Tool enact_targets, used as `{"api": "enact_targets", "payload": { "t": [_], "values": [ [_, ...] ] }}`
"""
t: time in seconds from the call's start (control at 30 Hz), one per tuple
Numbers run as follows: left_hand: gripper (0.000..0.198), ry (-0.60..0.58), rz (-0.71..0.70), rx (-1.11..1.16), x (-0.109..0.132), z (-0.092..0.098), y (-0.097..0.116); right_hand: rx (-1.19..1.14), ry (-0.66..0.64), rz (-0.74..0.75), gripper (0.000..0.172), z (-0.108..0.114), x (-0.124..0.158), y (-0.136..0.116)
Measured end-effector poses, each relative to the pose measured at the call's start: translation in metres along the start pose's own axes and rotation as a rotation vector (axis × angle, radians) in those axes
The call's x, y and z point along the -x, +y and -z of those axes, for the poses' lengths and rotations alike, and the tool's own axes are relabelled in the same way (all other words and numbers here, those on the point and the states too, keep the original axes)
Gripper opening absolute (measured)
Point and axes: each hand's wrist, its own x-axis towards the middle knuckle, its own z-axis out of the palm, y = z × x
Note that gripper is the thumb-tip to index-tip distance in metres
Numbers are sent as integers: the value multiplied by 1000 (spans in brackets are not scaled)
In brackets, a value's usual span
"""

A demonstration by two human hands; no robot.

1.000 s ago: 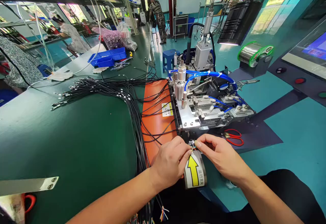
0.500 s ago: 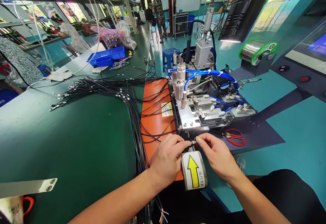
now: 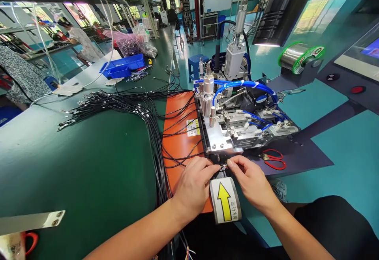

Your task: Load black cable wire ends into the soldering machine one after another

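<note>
My left hand (image 3: 194,185) is closed in a pinch at the near end of the machine, holding a cable end. Thin coloured wires (image 3: 225,166) stick out between the fingertips of both hands. My right hand (image 3: 250,179) pinches these wire tips from the other side. The fingers hide most of the cable end. Just below the fingertips curves a metal guide with a white label and yellow arrow (image 3: 225,201). The soldering machine (image 3: 225,133), with its silver cylinders and blue air hoses, stands directly beyond my hands.
Black cables (image 3: 155,145) run in a bundle along the green table (image 3: 118,181) and across the orange plate (image 3: 177,114). Red-handled cutters (image 3: 274,159) lie right of the machine. A solder spool (image 3: 300,57) and a blue tray (image 3: 122,66) stand farther off. Other people are behind.
Both hands stay at the same place by the guide, still pinching. The coloured wires between the fingertips show slightly more spread. The view has shifted a little.
</note>
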Motion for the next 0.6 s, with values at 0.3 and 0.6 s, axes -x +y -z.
{"api": "enact_targets", "payload": {
  "t": [0.3,0.6],
  "values": [
    [25,-1,-1,0,-1,-1,1,0,11,-8,31,0,1,0],
    [25,-17,27,-18,-2,0,2,27,40,17,31,-1,4,-4]
  ]
}}
